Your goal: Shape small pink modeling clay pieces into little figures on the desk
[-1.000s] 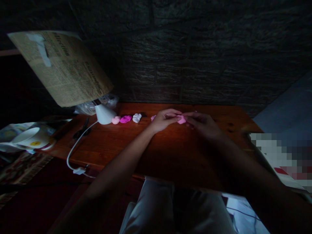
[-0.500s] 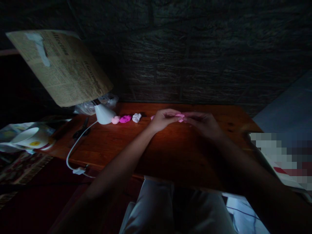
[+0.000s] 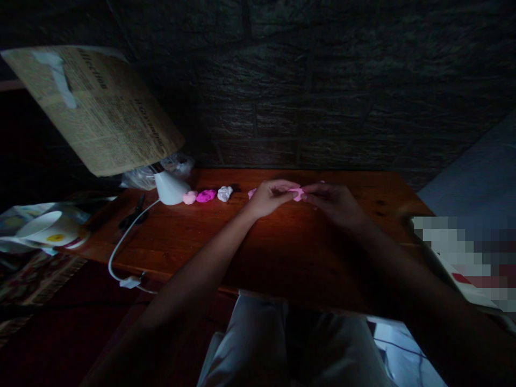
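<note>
Between both hands, above the wooden table [image 3: 278, 252], is a small pink piece of modelling clay [image 3: 297, 194]. My left hand [image 3: 268, 199] pinches its left side between thumb and fingers. On the other side, my right hand [image 3: 337, 203] grips it the same way, though dim light hides some fingers. Partly behind my left wrist lies another pink lump [image 3: 251, 193]. Further left, a white lump [image 3: 224, 193], a magenta lump [image 3: 206, 195] and a pale pink lump [image 3: 190, 198] sit in a row.
A white lamp [image 3: 169, 188] with a newspaper shade [image 3: 121, 118] stands at the left, its cable [image 3: 112, 252] hanging over the table edge. Dark scissors [image 3: 135, 212] lie beside it. A white cup [image 3: 52, 228] is at far left. A stone wall [image 3: 282, 97] rises behind.
The pink clay is turned slightly between my fingers, and a bit more of it shows. The view has shifted a little; both hands stay in nearly the same place.
</note>
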Action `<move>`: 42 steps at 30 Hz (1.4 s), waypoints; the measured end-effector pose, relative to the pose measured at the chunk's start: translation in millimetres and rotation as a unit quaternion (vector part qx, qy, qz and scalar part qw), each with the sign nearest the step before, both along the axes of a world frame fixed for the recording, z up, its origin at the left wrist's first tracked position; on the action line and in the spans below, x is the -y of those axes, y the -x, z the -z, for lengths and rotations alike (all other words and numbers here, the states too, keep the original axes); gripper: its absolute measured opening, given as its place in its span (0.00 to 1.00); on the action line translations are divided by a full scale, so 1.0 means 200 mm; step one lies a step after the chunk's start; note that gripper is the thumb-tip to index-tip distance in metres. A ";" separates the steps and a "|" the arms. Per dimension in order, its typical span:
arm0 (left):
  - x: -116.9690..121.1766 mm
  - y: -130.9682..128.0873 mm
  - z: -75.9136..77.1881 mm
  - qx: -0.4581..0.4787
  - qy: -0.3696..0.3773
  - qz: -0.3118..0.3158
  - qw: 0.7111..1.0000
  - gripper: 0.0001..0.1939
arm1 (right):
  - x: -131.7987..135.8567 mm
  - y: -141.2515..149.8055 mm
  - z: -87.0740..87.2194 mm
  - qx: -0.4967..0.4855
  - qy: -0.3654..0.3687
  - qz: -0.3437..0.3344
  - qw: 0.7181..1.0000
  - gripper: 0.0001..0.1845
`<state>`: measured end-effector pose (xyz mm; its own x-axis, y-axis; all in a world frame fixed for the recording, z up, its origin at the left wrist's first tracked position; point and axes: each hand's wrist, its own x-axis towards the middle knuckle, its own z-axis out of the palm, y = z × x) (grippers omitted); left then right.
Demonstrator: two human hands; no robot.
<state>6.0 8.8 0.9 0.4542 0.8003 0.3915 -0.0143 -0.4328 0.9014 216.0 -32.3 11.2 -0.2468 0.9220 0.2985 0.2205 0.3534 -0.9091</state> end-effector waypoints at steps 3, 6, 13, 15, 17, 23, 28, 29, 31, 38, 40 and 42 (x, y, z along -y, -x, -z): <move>0.00 0.00 -0.01 -0.011 -0.001 0.007 1.000 0.13 | 0.00 0.00 0.00 -0.012 0.007 0.002 1.000 0.20; 0.01 0.01 -0.02 -0.029 0.003 0.014 0.999 0.11 | 0.00 0.01 0.00 -0.019 0.013 0.003 1.000 0.21; 0.03 0.02 -0.04 -0.065 0.000 0.004 0.998 0.06 | -0.01 0.02 0.02 -0.067 0.058 0.015 0.996 0.22; 0.03 0.02 -0.04 -0.067 0.000 0.007 0.998 0.06 | -0.01 0.02 0.02 -0.070 0.065 0.015 0.995 0.22; 0.02 0.02 -0.04 -0.069 0.000 0.013 0.998 0.06 | -0.01 0.02 0.03 -0.073 0.063 0.018 0.995 0.23; 0.03 0.02 -0.05 -0.081 0.007 0.011 0.997 0.05 | 0.01 0.02 0.00 -0.024 0.030 0.013 0.999 0.20; 0.02 0.01 -0.04 -0.057 0.052 0.017 0.997 0.08 | 0.01 0.03 -0.01 -0.012 0.000 -0.009 1.000 0.19; 0.02 0.01 -0.03 -0.056 0.060 0.019 0.996 0.08 | 0.01 0.03 -0.01 -0.009 -0.004 -0.013 1.000 0.18; 0.02 0.01 -0.03 -0.061 0.068 0.021 0.996 0.08 | 0.01 0.03 -0.01 -0.006 -0.007 -0.015 1.000 0.18; 0.03 0.02 -0.06 -0.082 0.081 0.002 0.993 0.09 | 0.02 0.03 -0.01 -0.043 0.021 0.026 0.999 0.20; 0.03 0.02 -0.06 -0.089 0.102 0.000 0.991 0.11 | 0.02 0.04 -0.01 -0.054 0.039 0.028 0.997 0.22; 0.03 0.03 -0.05 -0.093 0.131 0.000 0.987 0.11 | 0.02 0.05 0.00 -0.066 0.066 0.017 0.995 0.23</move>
